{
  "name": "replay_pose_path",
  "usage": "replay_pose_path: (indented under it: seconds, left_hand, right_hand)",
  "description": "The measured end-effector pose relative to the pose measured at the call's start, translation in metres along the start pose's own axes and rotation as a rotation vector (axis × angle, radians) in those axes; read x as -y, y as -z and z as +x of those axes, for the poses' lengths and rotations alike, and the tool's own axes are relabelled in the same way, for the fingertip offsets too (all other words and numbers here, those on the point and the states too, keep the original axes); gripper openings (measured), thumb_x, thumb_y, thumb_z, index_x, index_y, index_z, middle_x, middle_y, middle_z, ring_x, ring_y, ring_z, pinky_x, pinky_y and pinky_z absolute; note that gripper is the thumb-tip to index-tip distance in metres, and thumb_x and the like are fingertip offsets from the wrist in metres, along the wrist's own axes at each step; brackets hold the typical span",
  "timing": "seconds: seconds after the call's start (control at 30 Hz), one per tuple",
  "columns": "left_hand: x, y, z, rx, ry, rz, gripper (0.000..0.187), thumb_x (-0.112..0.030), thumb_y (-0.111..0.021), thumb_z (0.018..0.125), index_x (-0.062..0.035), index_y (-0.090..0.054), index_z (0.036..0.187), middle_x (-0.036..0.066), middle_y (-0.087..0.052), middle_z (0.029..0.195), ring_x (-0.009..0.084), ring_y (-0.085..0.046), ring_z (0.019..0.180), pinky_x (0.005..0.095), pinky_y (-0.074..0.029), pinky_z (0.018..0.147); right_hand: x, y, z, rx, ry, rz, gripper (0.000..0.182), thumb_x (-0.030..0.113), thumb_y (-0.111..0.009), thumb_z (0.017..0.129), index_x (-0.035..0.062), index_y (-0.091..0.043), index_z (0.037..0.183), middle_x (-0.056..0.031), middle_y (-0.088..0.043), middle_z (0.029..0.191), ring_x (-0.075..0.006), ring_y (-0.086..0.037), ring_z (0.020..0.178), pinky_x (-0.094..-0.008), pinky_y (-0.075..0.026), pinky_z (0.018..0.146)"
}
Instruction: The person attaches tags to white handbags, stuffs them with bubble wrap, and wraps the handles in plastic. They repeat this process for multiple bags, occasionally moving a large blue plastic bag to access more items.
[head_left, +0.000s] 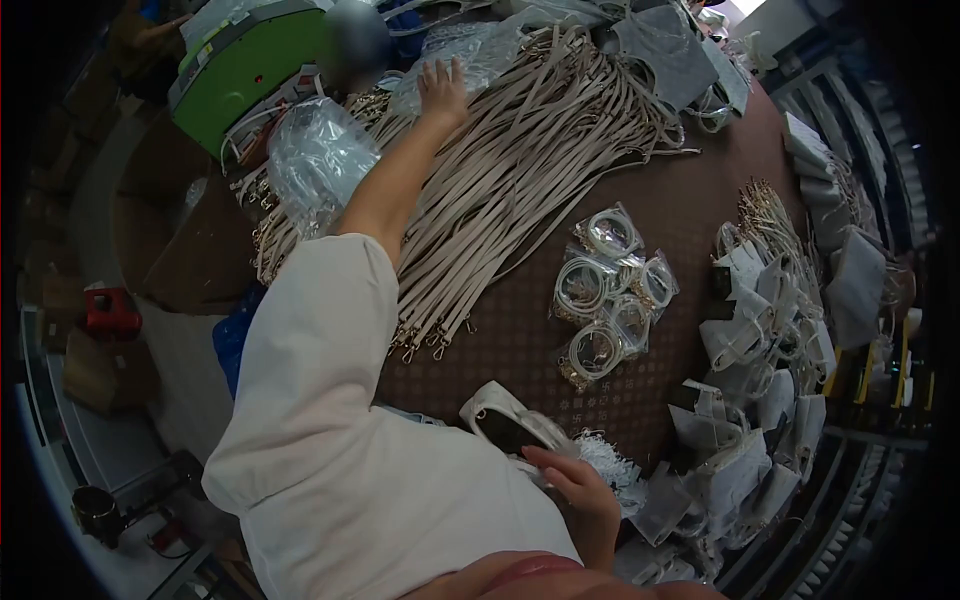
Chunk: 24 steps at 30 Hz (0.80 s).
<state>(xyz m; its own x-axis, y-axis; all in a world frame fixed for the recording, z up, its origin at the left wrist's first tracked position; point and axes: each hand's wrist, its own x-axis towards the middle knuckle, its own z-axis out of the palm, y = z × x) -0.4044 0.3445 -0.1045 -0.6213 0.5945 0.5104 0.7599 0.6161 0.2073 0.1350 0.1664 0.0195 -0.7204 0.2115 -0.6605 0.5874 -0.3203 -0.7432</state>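
My left hand (442,92) is stretched far across the table, its fingers spread over a heap of clear plastic bags (480,55). Beneath and beside it lies a large pile of beige straps (530,150) with metal clasps at their ends. Close to my body, my right hand (578,490) has its fingers closed at the edge of a small white bag (505,415) with a dark opening. Part of that grip is hidden. White shredded-looking material (608,465) lies just beside this hand.
Several coiled straps in clear packets (595,345) lie on the brown table (500,350). White bags (740,460) crowd its right side. A green machine (250,75) stands at the far left, near another clear plastic bag (315,155). Shelving lines the right.
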Motion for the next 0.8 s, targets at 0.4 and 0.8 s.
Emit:
replay_pose_path:
  seconds: [0.4,0.8]
  left_hand:
    - [-0.051,0.072,-0.155,0.609,-0.267,-0.266,0.033,-0.026,-0.072,0.066,-0.0015,-0.06,0.085,0.016,-0.062,0.087,0.0322,-0.06,0.084,0.0397,-0.047,0.07]
    - [-0.081,0.339,-0.211,1.28,-0.515,-1.816,0.011,-0.01,-0.063,0.078,-0.0022,-0.056,0.078,0.018,-0.048,0.122,0.0264,-0.043,0.117,0.0368,-0.035,0.094]
  right_hand:
    - [0.052,0.031,0.012,-0.108,0.436,-0.083,0.034,0.004,-0.052,0.083,-0.0031,-0.052,0.117,-0.0143,-0.062,0.103,-0.0194,-0.06,0.094,-0.0289,-0.045,0.082]
    - [0.072,0.003,0.074,-0.345,1.1,0.114,0.095,0.004,-0.074,0.065,0.0099,-0.018,0.141,-0.0118,-0.021,0.142,-0.0225,-0.028,0.127,-0.0351,-0.029,0.101]
